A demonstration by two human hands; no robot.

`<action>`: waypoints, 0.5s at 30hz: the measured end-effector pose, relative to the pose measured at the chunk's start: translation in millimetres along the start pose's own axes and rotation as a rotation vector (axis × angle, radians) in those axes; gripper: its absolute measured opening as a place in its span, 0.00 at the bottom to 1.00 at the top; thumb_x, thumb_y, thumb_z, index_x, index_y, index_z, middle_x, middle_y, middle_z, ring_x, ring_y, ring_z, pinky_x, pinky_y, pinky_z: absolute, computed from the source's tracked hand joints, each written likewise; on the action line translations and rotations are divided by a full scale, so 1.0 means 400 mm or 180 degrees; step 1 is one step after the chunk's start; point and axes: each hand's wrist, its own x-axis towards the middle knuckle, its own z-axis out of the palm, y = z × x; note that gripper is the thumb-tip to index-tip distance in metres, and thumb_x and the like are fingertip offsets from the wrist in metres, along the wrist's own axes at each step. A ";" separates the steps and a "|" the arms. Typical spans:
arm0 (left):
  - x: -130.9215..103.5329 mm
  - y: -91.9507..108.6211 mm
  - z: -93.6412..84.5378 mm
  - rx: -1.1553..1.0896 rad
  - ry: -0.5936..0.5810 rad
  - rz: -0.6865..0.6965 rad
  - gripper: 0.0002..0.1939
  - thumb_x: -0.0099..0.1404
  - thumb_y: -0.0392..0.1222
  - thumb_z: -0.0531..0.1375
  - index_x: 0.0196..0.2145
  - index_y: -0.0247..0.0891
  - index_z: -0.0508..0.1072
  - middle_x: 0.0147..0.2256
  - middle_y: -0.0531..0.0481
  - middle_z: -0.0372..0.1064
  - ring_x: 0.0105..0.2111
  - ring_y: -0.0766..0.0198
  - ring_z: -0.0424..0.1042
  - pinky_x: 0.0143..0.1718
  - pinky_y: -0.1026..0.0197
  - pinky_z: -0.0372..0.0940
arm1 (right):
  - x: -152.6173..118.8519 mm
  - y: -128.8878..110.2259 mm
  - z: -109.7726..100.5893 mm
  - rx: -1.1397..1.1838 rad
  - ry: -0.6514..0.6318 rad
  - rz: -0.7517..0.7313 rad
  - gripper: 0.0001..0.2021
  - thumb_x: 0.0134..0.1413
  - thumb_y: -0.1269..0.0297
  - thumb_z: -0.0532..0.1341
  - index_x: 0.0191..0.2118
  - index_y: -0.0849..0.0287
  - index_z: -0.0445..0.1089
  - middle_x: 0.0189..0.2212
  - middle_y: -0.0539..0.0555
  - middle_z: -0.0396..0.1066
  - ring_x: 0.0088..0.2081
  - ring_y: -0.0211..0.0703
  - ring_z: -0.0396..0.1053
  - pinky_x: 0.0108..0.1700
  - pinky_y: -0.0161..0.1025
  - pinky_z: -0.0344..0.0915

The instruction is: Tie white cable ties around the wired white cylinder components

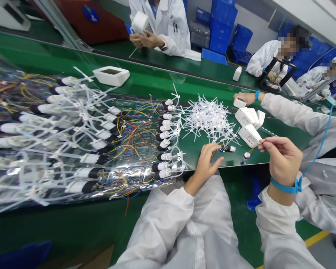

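My left hand (pixel 207 164) rests at the bench's front edge, its thumb apart from the bent fingers. By its fingertips lie a small blue connector (pixel 222 149) and a small black-and-white cylinder (pixel 230 148); I see nothing held. My right hand (pixel 284 155), wearing a blue wrist strap (pixel 287 186), has thumb and forefinger pinched together over thin wires (pixel 252 149). These wires run to a small round white-and-metal part (pixel 246 155) on the bench. Just beyond those fingertips is a white plastic housing (pixel 249 136), leaning against several similar housings (pixel 248 116).
A heap of white cable ties (pixel 208 116) lies mid-bench. To the left, several wired black-and-white cylinders (pixel 165 133) lie in rows on clear plastic. A co-worker's hand (pixel 248 98) touches a small white piece at right. A white casing (pixel 111 76) sits behind.
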 end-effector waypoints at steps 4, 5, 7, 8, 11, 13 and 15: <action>-0.037 0.100 -0.013 -0.0339 -0.0532 0.0120 0.26 0.77 0.53 0.66 0.67 0.44 0.70 0.63 0.36 0.73 0.65 0.44 0.71 0.68 0.40 0.65 | -0.052 -0.018 -0.039 -0.0205 -0.0275 0.0039 0.04 0.63 0.67 0.76 0.42 0.54 0.85 0.37 0.54 0.85 0.33 0.44 0.83 0.36 0.40 0.82; -0.050 0.122 -0.013 -0.0414 -0.0725 0.0056 0.32 0.76 0.56 0.68 0.70 0.45 0.67 0.67 0.34 0.70 0.68 0.42 0.69 0.70 0.39 0.63 | -0.065 -0.023 -0.047 -0.0138 -0.0392 0.0039 0.05 0.63 0.68 0.76 0.43 0.53 0.85 0.37 0.54 0.85 0.33 0.45 0.83 0.36 0.40 0.82; -0.080 0.152 -0.012 -0.0518 -0.1058 -0.0147 0.46 0.71 0.61 0.71 0.76 0.45 0.59 0.74 0.31 0.60 0.74 0.39 0.62 0.73 0.38 0.61 | -0.092 -0.034 -0.056 0.0076 -0.0679 0.0035 0.06 0.64 0.70 0.75 0.44 0.52 0.85 0.37 0.54 0.85 0.34 0.45 0.83 0.37 0.41 0.82; -0.095 0.161 -0.012 -0.0548 -0.1181 -0.0273 0.50 0.69 0.62 0.72 0.78 0.45 0.56 0.76 0.30 0.56 0.75 0.39 0.59 0.74 0.39 0.60 | -0.106 -0.038 -0.056 0.0171 -0.0823 0.0043 0.07 0.65 0.71 0.74 0.45 0.51 0.85 0.38 0.54 0.85 0.35 0.46 0.83 0.37 0.41 0.83; -0.141 0.165 -0.020 -0.0682 -0.1518 -0.0706 0.37 0.76 0.54 0.67 0.76 0.46 0.62 0.72 0.34 0.64 0.71 0.44 0.67 0.70 0.45 0.65 | -0.146 -0.035 -0.035 0.0249 -0.1178 0.0165 0.08 0.68 0.71 0.72 0.47 0.50 0.86 0.39 0.55 0.86 0.36 0.46 0.83 0.39 0.42 0.82; -0.170 0.157 -0.031 -0.0867 -0.1795 -0.1063 0.21 0.79 0.49 0.64 0.66 0.45 0.73 0.61 0.39 0.76 0.60 0.49 0.76 0.62 0.50 0.69 | -0.172 -0.021 -0.007 0.0243 -0.1347 0.0337 0.06 0.69 0.69 0.72 0.47 0.50 0.86 0.39 0.55 0.86 0.35 0.45 0.83 0.39 0.40 0.81; -0.200 0.144 -0.045 -0.1083 -0.1980 -0.1484 0.12 0.76 0.48 0.67 0.53 0.43 0.80 0.50 0.44 0.80 0.48 0.53 0.77 0.54 0.55 0.69 | -0.197 0.000 0.025 0.0264 -0.1485 0.0539 0.05 0.69 0.67 0.72 0.45 0.50 0.86 0.39 0.55 0.85 0.35 0.45 0.83 0.38 0.39 0.80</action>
